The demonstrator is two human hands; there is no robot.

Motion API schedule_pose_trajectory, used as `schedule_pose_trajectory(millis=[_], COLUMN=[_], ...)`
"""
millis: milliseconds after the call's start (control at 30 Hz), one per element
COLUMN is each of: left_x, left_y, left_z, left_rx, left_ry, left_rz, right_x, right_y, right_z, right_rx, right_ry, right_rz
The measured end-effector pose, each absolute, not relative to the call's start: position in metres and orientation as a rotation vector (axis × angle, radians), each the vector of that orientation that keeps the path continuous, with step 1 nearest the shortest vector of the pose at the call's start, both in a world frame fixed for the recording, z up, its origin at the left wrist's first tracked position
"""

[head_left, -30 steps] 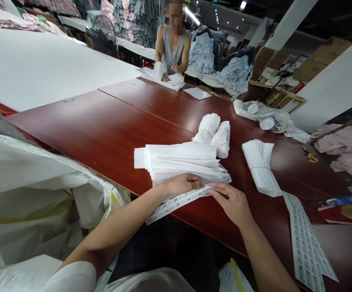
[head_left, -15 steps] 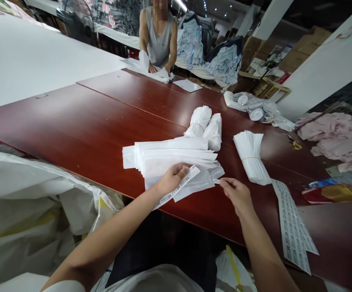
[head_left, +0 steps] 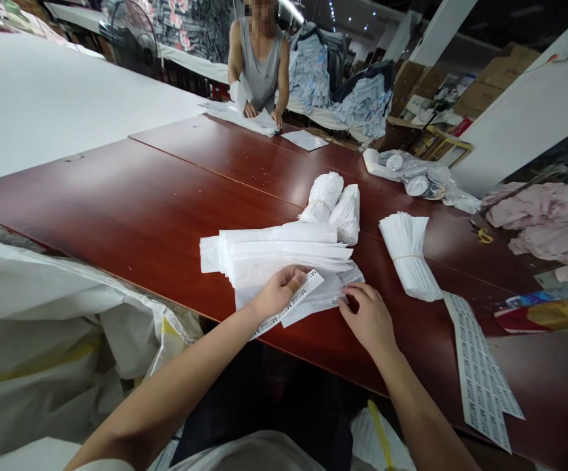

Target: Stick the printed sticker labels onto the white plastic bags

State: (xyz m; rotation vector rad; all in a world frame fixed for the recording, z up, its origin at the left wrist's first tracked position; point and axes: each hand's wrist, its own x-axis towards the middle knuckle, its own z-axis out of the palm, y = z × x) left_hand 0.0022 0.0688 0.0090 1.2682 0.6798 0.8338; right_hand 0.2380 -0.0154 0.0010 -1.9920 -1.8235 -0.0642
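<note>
A fanned stack of white plastic bags (head_left: 274,252) lies on the dark red table (head_left: 156,203) in front of me. My left hand (head_left: 276,291) rests on the stack's near edge and pinches a strip of "M" stickers (head_left: 288,304) against it. My right hand (head_left: 369,320) presses its fingertips on the lower right corner of the front bag; I cannot see whether a sticker lies under them.
Two rolled white bundles (head_left: 335,203) lie behind the stack, a banded bag bundle (head_left: 408,261) to the right, a sticker sheet (head_left: 482,373) beyond it. A person (head_left: 259,62) folds white material at the far end. A large white sack (head_left: 58,327) sits at my left.
My right hand peeled a sticker off the strip, carried it right, then came down onto the front bag's corner. My left hand moved the strip up onto the stack.
</note>
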Motion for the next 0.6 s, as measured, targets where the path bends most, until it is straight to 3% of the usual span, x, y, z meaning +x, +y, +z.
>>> schedule_pose_trajectory(millis=[300,500,600], left_x=[0.000,0.007,0.012], left_y=[0.065,0.017,0.003], left_z=[0.000,-0.009,-0.017], left_rx=[1.673,2.565,2.709], left_ry=[0.720,0.495,0.567], left_rz=[0.893,0.756,0.763], right_x=[0.241,0.242,0.207], right_y=[0.003,0.025,0.045], right_z=[-0.006,0.022,0.033], right_rx=[-1.835,-1.420,-1.238], right_ry=[-2.182,-2.761,-2.822], right_rz=[-0.192,-0.482,-0.543])
